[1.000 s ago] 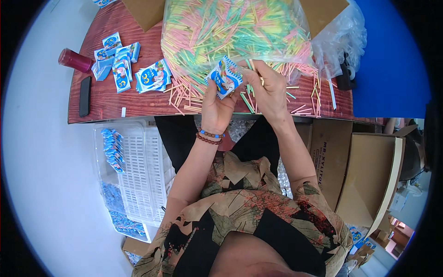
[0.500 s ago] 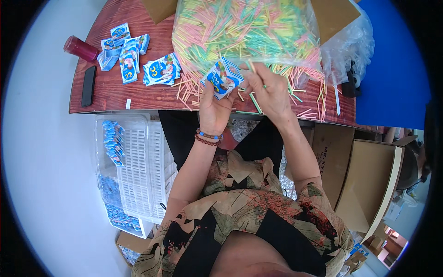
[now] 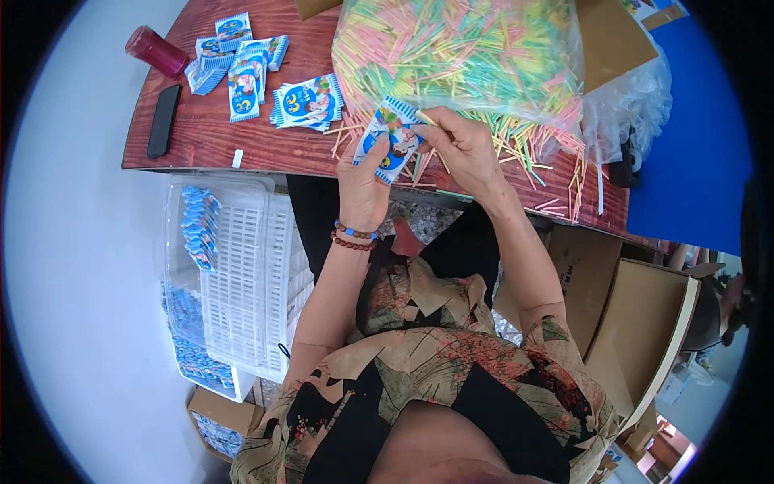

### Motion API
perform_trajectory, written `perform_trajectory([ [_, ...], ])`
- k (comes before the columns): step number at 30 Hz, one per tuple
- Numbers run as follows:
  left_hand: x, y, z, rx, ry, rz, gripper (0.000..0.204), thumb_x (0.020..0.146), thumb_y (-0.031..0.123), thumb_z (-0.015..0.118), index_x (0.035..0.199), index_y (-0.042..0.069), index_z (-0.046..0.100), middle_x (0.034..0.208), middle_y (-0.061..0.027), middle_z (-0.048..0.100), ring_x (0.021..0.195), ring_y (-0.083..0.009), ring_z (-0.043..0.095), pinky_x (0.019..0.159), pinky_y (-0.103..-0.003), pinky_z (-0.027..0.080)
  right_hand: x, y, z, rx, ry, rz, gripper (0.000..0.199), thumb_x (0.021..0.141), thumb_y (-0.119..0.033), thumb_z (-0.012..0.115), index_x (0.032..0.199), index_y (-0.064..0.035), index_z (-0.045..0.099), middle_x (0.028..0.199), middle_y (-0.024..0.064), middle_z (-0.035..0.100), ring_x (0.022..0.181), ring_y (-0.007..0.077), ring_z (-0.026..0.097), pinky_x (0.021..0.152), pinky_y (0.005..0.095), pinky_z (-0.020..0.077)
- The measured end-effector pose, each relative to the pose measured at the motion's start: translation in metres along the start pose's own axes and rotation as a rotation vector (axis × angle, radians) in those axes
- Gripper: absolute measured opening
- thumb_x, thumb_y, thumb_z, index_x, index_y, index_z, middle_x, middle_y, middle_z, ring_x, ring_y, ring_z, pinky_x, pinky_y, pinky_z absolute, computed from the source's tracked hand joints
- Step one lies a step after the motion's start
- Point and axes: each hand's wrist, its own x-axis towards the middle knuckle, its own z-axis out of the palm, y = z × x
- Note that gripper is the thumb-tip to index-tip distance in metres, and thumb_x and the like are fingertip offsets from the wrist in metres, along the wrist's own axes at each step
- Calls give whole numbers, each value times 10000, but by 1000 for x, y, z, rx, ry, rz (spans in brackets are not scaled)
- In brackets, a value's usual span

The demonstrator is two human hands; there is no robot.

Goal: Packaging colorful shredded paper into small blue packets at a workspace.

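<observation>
My left hand (image 3: 363, 184), thumb across the front, grips a small blue-and-white printed packet (image 3: 395, 135) above the table's near edge. Close against the packet's right side is my right hand (image 3: 469, 153), its fingers pinched round a short pale-yellow stick (image 3: 426, 118). Behind both hands lies a large clear bag (image 3: 459, 60) full of pink, yellow and green sticks. Loose sticks (image 3: 524, 149) have spread out along its front. To the left rests a stack of similar packets (image 3: 310, 101), with more packets (image 3: 245, 89) scattered beyond it.
A red cup (image 3: 157, 52) lies on its side at the far left, near a black phone-like slab (image 3: 164, 121). Below the table's left edge stand white plastic baskets (image 3: 242, 266) with a clear tray of packets. Cardboard boxes (image 3: 637, 323) stand at the right.
My right hand has closed in on the packet, its fingertips now at the packet's edge. The packet has turned more upright in my left hand. The whole view has shifted slightly.
</observation>
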Motion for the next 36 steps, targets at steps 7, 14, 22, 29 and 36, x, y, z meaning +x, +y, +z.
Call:
perform_trajectory([
  [7, -8, 3, -1, -30, 109, 2, 259, 887, 16, 625, 1139, -37, 605, 1070, -108, 664, 933, -171, 660, 829, -307, 549, 5, 0, 7, 131, -5, 97, 151, 938, -108, 574, 993, 11, 649, 721, 22, 604, 628, 65, 552, 566, 221, 446],
  [14, -10, -1, -4, 79, 119, 122, 206, 871, 9, 645, 1071, -37, 643, 990, -89, 684, 850, -141, 668, 770, -275, 551, 18, -7, -1, -17, -108, 159, 255, 930, -225, 598, 832, 4, 650, 592, -25, 509, 565, 39, 417, 513, 217, 330],
  [22, -8, 13, -17, 167, 181, 282, 182, 870, 0, 645, 1049, -27, 655, 957, -62, 684, 802, -112, 653, 733, -248, 529, 27, -22, -1, 58, -282, 171, 213, 925, -197, 602, 873, 3, 652, 620, -22, 510, 578, 42, 432, 510, 235, 349],
  [29, 2, 65, -54, 106, 113, 303, 206, 976, 153, 527, 1066, -7, 622, 1039, -73, 654, 936, -138, 630, 814, -287, 524, 73, -24, 48, -43, -136, -158, 206, 916, -195, 593, 964, -6, 662, 684, 39, 590, 593, 90, 536, 555, 261, 443],
  [36, 47, 168, -100, 525, 298, 507, 249, 969, 174, 543, 1125, -13, 595, 1062, -105, 653, 957, -152, 628, 844, -310, 511, 183, -35, 137, 281, -269, -138, 321, 905, -299, 540, 839, -2, 644, 723, 111, 654, 597, 230, 628, 592, 362, 482],
])
